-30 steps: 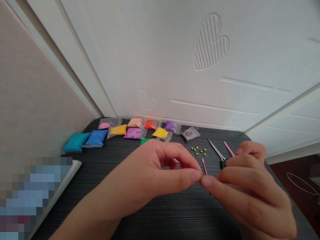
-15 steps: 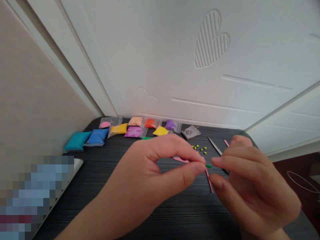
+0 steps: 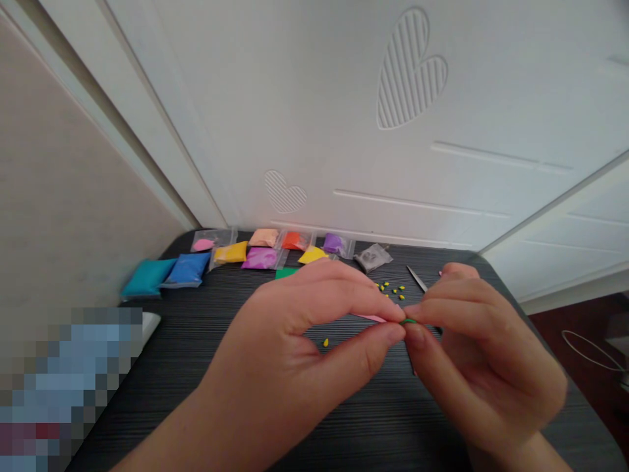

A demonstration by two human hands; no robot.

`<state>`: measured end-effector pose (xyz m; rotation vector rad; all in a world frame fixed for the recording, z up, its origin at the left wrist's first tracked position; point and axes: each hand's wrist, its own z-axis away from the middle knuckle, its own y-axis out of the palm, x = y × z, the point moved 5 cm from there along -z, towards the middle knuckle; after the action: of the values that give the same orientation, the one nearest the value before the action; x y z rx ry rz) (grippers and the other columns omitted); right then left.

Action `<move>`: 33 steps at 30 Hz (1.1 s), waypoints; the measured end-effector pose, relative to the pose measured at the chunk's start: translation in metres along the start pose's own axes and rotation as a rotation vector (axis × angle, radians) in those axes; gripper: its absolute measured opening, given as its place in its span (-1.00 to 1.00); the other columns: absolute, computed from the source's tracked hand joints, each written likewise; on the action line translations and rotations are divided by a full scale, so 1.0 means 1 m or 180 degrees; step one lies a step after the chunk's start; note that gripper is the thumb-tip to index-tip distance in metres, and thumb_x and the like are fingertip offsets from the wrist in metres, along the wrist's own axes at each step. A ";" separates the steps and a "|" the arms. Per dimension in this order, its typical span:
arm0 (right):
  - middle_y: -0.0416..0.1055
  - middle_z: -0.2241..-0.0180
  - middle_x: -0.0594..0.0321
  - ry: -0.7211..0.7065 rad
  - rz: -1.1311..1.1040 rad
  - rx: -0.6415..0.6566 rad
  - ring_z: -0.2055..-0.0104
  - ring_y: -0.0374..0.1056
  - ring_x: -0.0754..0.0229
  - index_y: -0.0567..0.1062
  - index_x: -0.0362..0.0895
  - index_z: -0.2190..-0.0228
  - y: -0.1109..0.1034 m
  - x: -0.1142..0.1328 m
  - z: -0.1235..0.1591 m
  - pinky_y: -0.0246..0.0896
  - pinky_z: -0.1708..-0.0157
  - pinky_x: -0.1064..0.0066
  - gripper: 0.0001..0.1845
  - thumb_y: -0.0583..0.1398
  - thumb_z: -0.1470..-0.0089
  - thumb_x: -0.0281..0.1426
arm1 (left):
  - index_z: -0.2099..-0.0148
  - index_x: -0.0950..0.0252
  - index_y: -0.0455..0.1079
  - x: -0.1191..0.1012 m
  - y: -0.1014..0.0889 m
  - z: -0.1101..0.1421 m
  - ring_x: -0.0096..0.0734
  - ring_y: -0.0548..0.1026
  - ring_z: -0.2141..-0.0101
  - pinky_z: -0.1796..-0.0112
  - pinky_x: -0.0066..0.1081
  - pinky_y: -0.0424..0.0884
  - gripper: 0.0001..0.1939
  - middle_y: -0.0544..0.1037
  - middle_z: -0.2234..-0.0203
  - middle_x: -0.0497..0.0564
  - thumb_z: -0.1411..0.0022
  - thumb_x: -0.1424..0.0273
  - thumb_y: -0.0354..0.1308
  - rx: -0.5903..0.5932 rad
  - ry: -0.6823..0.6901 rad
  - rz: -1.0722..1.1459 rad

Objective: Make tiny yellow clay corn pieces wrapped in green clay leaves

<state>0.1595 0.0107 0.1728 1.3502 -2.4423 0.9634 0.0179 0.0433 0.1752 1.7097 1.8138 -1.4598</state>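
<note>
A small strip of green modelling clay (image 3: 407, 322) is pinched between the fingertips of both hands, above the dark table. My left hand (image 3: 314, 341) grips it from the left with thumb and forefinger. From the right, the thumb and forefinger of my right hand (image 3: 476, 354) close on it. A pink clay tool (image 3: 369, 317) lies behind the fingers, mostly covered. Several tiny yellow-and-green clay pieces (image 3: 394, 291) are scattered just beyond the hands. Through the gap of my left hand shows one small yellow piece (image 3: 325, 343).
Bags of coloured clay line the back of the table, among them a blue bag (image 3: 185, 270), a purple bag (image 3: 333, 243) and a grey bag (image 3: 373, 257). Scissors (image 3: 417, 278) lie behind my right hand. A white-edged object (image 3: 151, 322), mostly pixelated, occupies the left. A white panel (image 3: 304, 118) rises behind.
My right hand has moved left, and its thumb and forefinger have closed on the green clay. The yellow piece has come into view below my left forefinger.
</note>
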 end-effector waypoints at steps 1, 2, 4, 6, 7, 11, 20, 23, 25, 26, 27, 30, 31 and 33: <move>0.38 0.49 0.31 -0.0007 0.0005 -0.0011 0.46 0.29 0.27 0.43 -0.11 0.34 0.000 0.000 0.000 0.15 0.22 0.18 -0.72 0.20 0.19 -0.60 | 0.30 0.16 0.41 0.000 0.000 0.000 -0.46 0.44 0.33 0.32 -0.47 0.42 -0.87 0.51 0.38 -0.12 -0.06 0.46 0.13 0.0004 0.0000 -0.0036; 0.38 0.49 0.31 -0.0015 0.0000 -0.0018 0.46 0.29 0.27 0.43 -0.11 0.34 0.000 -0.001 0.000 0.16 0.24 0.19 -0.72 0.20 0.19 -0.60 | 0.30 0.16 0.41 0.000 0.000 -0.001 -0.46 0.44 0.33 0.32 -0.47 0.42 -0.88 0.51 0.38 -0.12 -0.06 0.46 0.13 0.0009 0.0003 -0.0067; 0.38 0.49 0.31 -0.0034 -0.0023 -0.0046 0.47 0.29 0.27 0.43 -0.11 0.32 0.000 -0.001 0.000 0.16 0.29 0.22 -0.71 0.20 0.18 -0.59 | 0.30 0.16 0.41 0.000 0.000 -0.001 -0.46 0.45 0.33 0.33 -0.46 0.42 -0.88 0.51 0.39 -0.12 -0.07 0.45 0.12 0.0018 0.0020 -0.0106; 0.39 0.48 0.31 -0.0049 -0.0034 -0.0064 0.46 0.30 0.27 0.42 -0.09 0.29 0.000 -0.001 0.000 0.16 0.29 0.22 -0.68 0.19 0.17 -0.59 | 0.31 0.16 0.42 -0.001 0.000 -0.001 -0.46 0.45 0.34 0.34 -0.46 0.42 -0.88 0.51 0.39 -0.11 -0.08 0.45 0.11 0.0029 0.0023 -0.0128; 0.40 0.47 0.31 -0.0058 -0.0041 -0.0077 0.46 0.30 0.27 0.42 -0.09 0.28 0.000 -0.001 0.000 0.16 0.28 0.21 -0.66 0.19 0.17 -0.59 | 0.31 0.16 0.42 -0.001 0.000 -0.001 -0.46 0.45 0.34 0.34 -0.47 0.42 -0.89 0.51 0.39 -0.12 -0.08 0.45 0.10 0.0026 0.0013 -0.0135; 0.40 0.47 0.31 -0.0047 -0.0103 -0.0159 0.46 0.30 0.26 0.43 -0.10 0.26 0.000 0.000 0.000 0.15 0.22 0.17 -0.65 0.19 0.18 -0.59 | 0.32 0.16 0.41 -0.002 -0.001 -0.001 -0.49 0.44 0.35 0.37 -0.51 0.41 -0.89 0.50 0.40 -0.13 -0.07 0.46 0.12 -0.0024 -0.0048 -0.0171; 0.37 0.49 0.30 -0.0050 -0.0012 -0.0127 0.45 0.29 0.26 0.46 -0.12 0.34 -0.001 -0.002 0.000 0.17 0.26 0.20 -0.71 0.21 0.20 -0.58 | 0.34 0.15 0.43 -0.005 -0.003 -0.001 -0.49 0.44 0.34 0.33 -0.51 0.39 -0.89 0.50 0.42 -0.14 -0.06 0.46 0.12 -0.0146 0.0029 -0.0426; 0.37 0.48 0.31 0.0000 0.0041 -0.0165 0.45 0.29 0.25 0.46 -0.10 0.36 -0.001 -0.001 -0.002 0.17 0.26 0.21 -0.74 0.20 0.19 -0.58 | 0.32 0.15 0.43 -0.006 -0.003 -0.002 -0.48 0.44 0.33 0.33 -0.50 0.39 -0.90 0.50 0.40 -0.13 -0.07 0.42 0.11 -0.0116 0.0021 -0.0462; 0.38 0.48 0.31 0.0086 0.0042 -0.0174 0.44 0.29 0.25 0.45 -0.08 0.37 -0.001 -0.003 -0.001 0.17 0.27 0.23 -0.75 0.20 0.18 -0.57 | 0.27 0.15 0.42 -0.003 -0.004 -0.002 -0.47 0.44 0.33 0.31 -0.49 0.39 -0.87 0.51 0.39 -0.12 -0.08 0.38 0.11 -0.0158 -0.0032 -0.0503; 0.38 0.48 0.31 0.0146 0.0024 -0.0155 0.43 0.29 0.24 0.45 -0.08 0.37 -0.001 -0.005 0.001 0.17 0.29 0.25 -0.76 0.20 0.17 -0.57 | 0.24 0.16 0.41 0.000 -0.005 -0.001 -0.46 0.44 0.33 0.30 -0.48 0.39 -0.85 0.51 0.37 -0.12 -0.08 0.37 0.11 -0.0191 -0.0081 -0.0539; 0.39 0.47 0.30 0.0225 0.0003 -0.0113 0.42 0.30 0.24 0.45 -0.08 0.38 0.001 -0.008 0.004 0.17 0.30 0.26 -0.76 0.20 0.17 -0.57 | 0.22 0.16 0.40 0.006 -0.006 0.000 -0.45 0.44 0.32 0.28 -0.47 0.38 -0.83 0.51 0.36 -0.11 -0.08 0.36 0.11 -0.0211 -0.0147 -0.0586; 0.41 0.46 0.29 0.0560 -0.0019 0.0294 0.39 0.31 0.23 0.44 -0.09 0.39 0.012 -0.024 0.022 0.18 0.29 0.28 -0.80 0.20 0.15 -0.55 | 0.21 0.19 0.40 0.037 -0.004 0.008 -0.43 0.44 0.30 0.23 -0.45 0.36 -0.82 0.51 0.32 -0.09 -0.08 0.35 0.11 -0.0033 -0.0391 -0.0723; 0.41 0.46 0.29 0.0703 -0.0002 0.0496 0.37 0.31 0.23 0.44 -0.09 0.40 0.019 -0.030 0.031 0.17 0.28 0.28 -0.82 0.20 0.13 -0.54 | 0.22 0.20 0.41 0.051 0.000 0.013 -0.43 0.44 0.30 0.23 -0.44 0.36 -0.83 0.51 0.32 -0.08 -0.09 0.35 0.11 0.0146 -0.0489 -0.0737; 0.42 0.46 0.30 0.1014 0.0029 0.0896 0.35 0.31 0.23 0.43 -0.10 0.41 0.034 -0.043 0.051 0.17 0.27 0.29 -0.88 0.18 0.09 -0.51 | 0.25 0.21 0.42 0.077 0.011 0.024 -0.44 0.45 0.30 0.24 -0.46 0.36 -0.85 0.52 0.33 -0.08 -0.10 0.34 0.09 0.0537 -0.0680 -0.0662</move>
<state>0.1635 0.0214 0.0983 1.1535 -2.1365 1.4449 -0.0046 0.0695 0.1012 1.4025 1.8414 -1.8493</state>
